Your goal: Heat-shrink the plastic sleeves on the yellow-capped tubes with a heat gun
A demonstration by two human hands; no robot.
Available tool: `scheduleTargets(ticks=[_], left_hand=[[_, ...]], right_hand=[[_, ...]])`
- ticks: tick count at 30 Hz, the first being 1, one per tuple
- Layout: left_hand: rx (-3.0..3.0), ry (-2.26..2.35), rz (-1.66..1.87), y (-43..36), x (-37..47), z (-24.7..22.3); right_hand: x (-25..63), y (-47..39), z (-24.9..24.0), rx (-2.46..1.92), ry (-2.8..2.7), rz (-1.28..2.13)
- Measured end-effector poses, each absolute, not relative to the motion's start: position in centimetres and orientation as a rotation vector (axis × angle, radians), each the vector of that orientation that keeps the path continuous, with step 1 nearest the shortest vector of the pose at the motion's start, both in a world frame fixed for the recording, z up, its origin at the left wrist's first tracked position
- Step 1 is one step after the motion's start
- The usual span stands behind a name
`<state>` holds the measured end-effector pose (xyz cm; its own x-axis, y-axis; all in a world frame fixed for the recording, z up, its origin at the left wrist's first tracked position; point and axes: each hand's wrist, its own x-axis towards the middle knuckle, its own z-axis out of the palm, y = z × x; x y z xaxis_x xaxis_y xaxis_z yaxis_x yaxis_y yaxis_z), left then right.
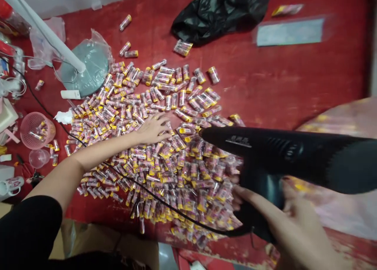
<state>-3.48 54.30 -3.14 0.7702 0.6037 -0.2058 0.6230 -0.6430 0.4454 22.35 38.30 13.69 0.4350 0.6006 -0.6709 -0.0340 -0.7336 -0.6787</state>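
Okay, quick notes, big to small.
Floor: red surface (294,85), scuffed, everything lies on it.
Pile: wrapped tubes (165,156) spread in one wide flat heap at centre, pink-and-yellow sleeves, mostly a single layer, thicker toward me.
Heat gun: black heat gun (294,156) across the right side, nozzle aimed left over the near edge of the pile, its cord (165,201) trailing over the tubes.
Bag: black plastic bag (220,9) at the top, well apart from the pile.
Lamp base: grey round base (91,68) upper left, just beside the heap.
Basket: pink basket (37,130) far left, a few tubes inside.
Right hand: my right hand (282,219) wrapped closed round the gun's grip, blurred.
Left hand: my left hand (153,128) open, palm down, fingers spread flat on the tubes mid-pile.
Doing it well: I'd judge the nozzle should sweep evenly, my left fingers clear of the hot air, and the cord off the heated patch.
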Motion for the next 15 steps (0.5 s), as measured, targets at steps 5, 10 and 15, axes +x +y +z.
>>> scheduleTargets(ticks=[5, 10, 15], left_hand=[[2.476, 1.051, 0.055, 56.3, 3.0, -4.5], [2.558, 0.863, -0.123, 54.3, 7.0, -6.0], [2.598, 0.612, -0.199, 52.2, -1.0, -4.2]], right_hand=[[22.0, 40.4, 13.0, -1.817, -0.442, 1.205], [22.4, 40.6, 13.7, -1.782, -0.439, 1.221], [23.2, 38.8, 14.4, -1.957, -0.45, 1.209]])
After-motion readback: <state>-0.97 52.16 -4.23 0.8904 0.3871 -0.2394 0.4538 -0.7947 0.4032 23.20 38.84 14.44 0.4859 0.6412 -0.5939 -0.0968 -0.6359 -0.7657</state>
